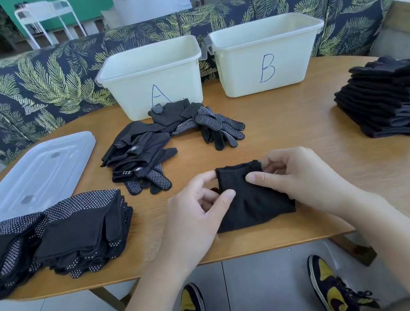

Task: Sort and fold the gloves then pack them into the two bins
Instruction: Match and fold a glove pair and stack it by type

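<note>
A folded black knit glove (252, 198) lies at the wooden table's (298, 123) near edge, cuff pointing away toward bin A (153, 76), apparently. Left hand (195, 213) pinches its left edge; right hand (297, 180) pinches the ribbed cuff.

Bare forearms; dark purple sneakers (331, 292) with yellow panels, black laces.

bare table (285, 124) toward bin B (267, 54), loose gloves (168, 136) blocking bin A (151, 76)

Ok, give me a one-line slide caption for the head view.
Both hands fold a plain black glove on the table, between sorted stacks, before bins A and B.
</note>
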A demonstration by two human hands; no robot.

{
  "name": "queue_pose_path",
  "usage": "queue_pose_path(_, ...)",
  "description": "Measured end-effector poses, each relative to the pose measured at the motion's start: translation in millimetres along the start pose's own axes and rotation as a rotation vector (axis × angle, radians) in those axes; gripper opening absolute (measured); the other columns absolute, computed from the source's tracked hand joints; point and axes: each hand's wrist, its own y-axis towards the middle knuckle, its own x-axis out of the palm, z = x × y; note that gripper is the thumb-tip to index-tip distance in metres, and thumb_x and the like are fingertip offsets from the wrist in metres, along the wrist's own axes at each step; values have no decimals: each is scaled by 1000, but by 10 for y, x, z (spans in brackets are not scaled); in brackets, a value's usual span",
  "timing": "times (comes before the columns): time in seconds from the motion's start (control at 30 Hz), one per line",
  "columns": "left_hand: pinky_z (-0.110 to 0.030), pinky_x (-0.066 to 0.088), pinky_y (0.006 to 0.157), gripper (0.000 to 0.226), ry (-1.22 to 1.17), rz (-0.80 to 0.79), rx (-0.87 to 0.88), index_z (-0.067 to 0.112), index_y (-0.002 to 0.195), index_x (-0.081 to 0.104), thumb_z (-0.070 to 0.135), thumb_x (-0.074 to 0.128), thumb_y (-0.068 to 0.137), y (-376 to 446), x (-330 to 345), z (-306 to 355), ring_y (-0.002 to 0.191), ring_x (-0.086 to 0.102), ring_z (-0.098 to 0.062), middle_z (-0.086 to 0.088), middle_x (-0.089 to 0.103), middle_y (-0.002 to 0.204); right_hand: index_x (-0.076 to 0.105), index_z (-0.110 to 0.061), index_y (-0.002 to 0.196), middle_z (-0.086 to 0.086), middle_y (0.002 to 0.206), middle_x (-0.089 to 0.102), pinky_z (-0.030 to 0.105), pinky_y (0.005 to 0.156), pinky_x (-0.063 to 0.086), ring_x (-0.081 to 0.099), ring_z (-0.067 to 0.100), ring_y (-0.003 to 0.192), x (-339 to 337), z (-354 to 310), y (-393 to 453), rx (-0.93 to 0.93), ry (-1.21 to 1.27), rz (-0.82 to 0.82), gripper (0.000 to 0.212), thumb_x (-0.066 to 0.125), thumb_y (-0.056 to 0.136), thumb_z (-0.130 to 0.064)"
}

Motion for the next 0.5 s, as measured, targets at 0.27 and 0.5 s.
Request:
queue_pose_path(0.27,-10,42,66,44,263,29,18,42,128,62,44,76,87,41,-31,-24,69,56,-1,13,64,76,71,-33,84,-23,77,69,25,68,54,63,-1,70,4,94,119,86,-214,-10,28,82,75,-56)
queue_pose_path(0.5,-1,35,78,25,306,22,170,39,111,76,29,77,89,91,-64,-6,92,50,12,21,55,109,68,-38,91,-24,82,66,35,70,56,59,4,69,-48,4,19,14,-255,40,24,75,80,-58)
